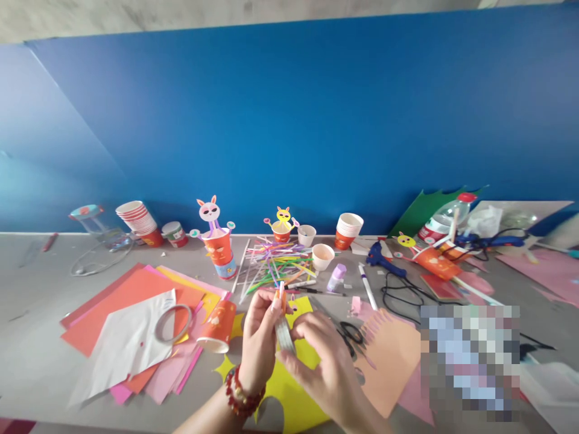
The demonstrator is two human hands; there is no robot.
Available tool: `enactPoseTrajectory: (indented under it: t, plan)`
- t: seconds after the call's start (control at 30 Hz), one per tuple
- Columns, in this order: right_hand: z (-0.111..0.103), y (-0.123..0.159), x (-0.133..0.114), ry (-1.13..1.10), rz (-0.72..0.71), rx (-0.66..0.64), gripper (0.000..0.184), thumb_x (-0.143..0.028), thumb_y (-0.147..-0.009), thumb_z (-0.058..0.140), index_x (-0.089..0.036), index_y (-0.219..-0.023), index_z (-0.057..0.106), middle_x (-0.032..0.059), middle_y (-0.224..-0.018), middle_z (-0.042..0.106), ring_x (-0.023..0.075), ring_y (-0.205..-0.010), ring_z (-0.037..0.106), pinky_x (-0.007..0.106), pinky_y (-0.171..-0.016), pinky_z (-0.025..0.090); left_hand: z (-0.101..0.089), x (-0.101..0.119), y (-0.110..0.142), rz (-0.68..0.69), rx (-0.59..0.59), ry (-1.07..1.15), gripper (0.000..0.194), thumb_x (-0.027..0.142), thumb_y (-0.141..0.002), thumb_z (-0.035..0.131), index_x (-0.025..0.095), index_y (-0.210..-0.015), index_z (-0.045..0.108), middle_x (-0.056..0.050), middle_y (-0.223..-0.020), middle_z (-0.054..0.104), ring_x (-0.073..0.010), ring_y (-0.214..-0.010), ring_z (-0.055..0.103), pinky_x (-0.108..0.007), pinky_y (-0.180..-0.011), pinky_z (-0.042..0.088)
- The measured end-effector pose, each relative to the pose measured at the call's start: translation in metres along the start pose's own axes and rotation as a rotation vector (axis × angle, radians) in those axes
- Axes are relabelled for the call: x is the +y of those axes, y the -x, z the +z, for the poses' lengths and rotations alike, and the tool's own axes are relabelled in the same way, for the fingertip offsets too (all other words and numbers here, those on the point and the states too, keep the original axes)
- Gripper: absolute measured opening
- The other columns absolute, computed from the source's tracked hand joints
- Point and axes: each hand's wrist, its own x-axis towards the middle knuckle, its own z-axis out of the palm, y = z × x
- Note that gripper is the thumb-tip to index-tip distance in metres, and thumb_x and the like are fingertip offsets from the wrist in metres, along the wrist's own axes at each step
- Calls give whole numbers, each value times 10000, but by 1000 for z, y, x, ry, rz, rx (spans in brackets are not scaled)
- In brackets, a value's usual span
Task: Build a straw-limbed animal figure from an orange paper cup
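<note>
My left hand (260, 337), with a red bead bracelet at the wrist, is closed round a slim flat object (284, 336), orange near its far end and grey-white along its body; its kind is not clear. My right hand (323, 361) is beside the object's near end, thumb and fingers apart; whether they touch it I cannot tell. Under both hands lies a yellow sheet of paper (298, 404) with round cut-outs. Black scissors (350, 334) lie just right of my right hand. Beyond my hands is a pile of coloured straws (271, 259).
An orange paper cup (219, 322) lies beside a tape roll (186, 325) and coloured paper (108, 301) on the left. A rabbit-headed cup figure (217, 241) stands behind. To the right are a blue glue gun (384, 259), its black cord, a marker (368, 286) and orange paper (391, 361).
</note>
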Motion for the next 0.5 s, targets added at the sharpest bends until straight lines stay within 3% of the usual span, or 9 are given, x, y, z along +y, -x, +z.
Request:
enactPoseTrajectory:
  t: [0.23, 0.5]
  plan:
    - [-7, -6, -10, 30, -3, 53, 159, -222, -863, 656, -226, -828, 502, 12, -809, 611, 198, -767, 590, 313, -718, 472, -4, -5, -4, 19, -4, 10, 199, 333, -873, 708, 180, -839, 585, 4, -763, 607, -130, -734, 609, -259, -752, 478]
    - [-26, -16, -12, 172, -12, -16, 160, -148, -784, 630, -231, -828, 501, -14, -755, 615, 181, -695, 605, 279, -659, 450, -4, -3, -6, -6, 3, 82, 212, 330, -822, 755, 189, -844, 597, -10, -811, 641, -128, -712, 594, -250, -700, 476]
